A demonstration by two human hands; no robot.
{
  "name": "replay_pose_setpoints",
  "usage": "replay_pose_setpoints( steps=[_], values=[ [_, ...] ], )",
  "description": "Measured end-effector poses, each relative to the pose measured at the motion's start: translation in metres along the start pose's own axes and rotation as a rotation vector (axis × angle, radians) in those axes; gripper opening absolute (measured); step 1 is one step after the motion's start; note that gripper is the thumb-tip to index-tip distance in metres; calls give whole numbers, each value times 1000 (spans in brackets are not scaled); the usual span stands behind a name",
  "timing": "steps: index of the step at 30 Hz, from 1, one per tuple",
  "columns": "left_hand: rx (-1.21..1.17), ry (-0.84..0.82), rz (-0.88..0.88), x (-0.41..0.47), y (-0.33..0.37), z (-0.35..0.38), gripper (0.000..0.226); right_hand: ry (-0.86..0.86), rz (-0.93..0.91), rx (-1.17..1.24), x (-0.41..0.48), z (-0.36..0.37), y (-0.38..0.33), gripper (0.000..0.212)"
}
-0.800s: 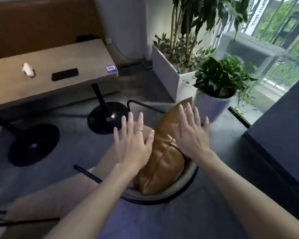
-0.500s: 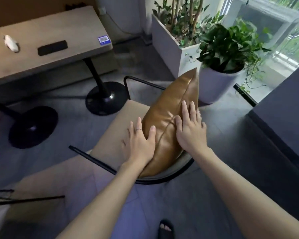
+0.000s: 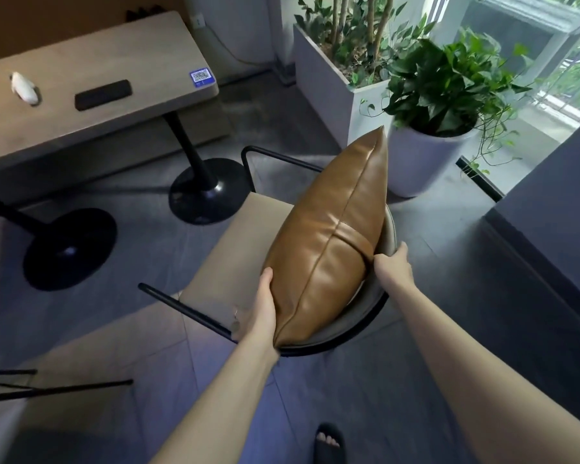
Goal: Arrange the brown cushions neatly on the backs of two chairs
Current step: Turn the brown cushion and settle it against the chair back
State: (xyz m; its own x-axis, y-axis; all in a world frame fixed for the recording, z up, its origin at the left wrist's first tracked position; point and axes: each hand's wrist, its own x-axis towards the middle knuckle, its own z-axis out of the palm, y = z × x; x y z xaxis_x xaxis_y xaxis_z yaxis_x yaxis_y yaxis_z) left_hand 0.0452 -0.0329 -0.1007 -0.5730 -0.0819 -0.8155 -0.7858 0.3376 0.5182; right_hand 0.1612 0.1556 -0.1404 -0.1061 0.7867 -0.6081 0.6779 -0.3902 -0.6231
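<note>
A brown leather cushion (image 3: pixel 332 242) stands on edge against the curved back of a beige chair (image 3: pixel 228 256) with a black metal frame. My left hand (image 3: pixel 260 309) grips the cushion's near left side, fingers tucked under it. My right hand (image 3: pixel 392 267) holds its right side, between the cushion and the chair back, with the fingers hidden behind. Only one cushion shows. A second chair's black frame (image 3: pixel 54 386) pokes in at the lower left.
A wooden table (image 3: pixel 91 85) on black pedestal bases stands at the left, with a black object and a white object on it. White planters (image 3: pixel 419 162) with green plants stand behind the chair. A dark wall rises at the right. My sandalled foot (image 3: pixel 329 440) is on the grey floor.
Both hands were open flat above and on the cushion's face; now they have slid down to its two sides and closed on it. The cushion stands more upright.
</note>
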Motion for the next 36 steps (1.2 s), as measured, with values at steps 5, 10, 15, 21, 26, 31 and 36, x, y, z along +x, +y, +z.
replay_pose_setpoints(
  steps=[5, 10, 15, 21, 26, 31, 36],
  values=[
    [-129, -14, 33, 5, -1, 0, 152, -55, 56, -36, 1, 2, 4, 70],
    [-161, -16, 52, 12, -1, 0, 141, -38, 54, -75, 2, 4, 5, 62],
    [-151, -15, 75, 18, 5, -7, 141, -57, 34, -91, 6, 6, 12, 58],
    [-111, -45, 121, 28, 29, -24, 143, -65, -31, -123, -7, 20, 6, 44],
    [-61, -53, 136, 52, 59, -46, 119, -63, -66, -150, -6, 47, 6, 57],
    [6, -87, 152, 78, 95, -70, 123, -93, -86, -154, -18, 83, -6, 65],
    [53, -106, 196, 108, 133, -96, 120, -102, -92, -136, -35, 126, -20, 66]
  ],
)
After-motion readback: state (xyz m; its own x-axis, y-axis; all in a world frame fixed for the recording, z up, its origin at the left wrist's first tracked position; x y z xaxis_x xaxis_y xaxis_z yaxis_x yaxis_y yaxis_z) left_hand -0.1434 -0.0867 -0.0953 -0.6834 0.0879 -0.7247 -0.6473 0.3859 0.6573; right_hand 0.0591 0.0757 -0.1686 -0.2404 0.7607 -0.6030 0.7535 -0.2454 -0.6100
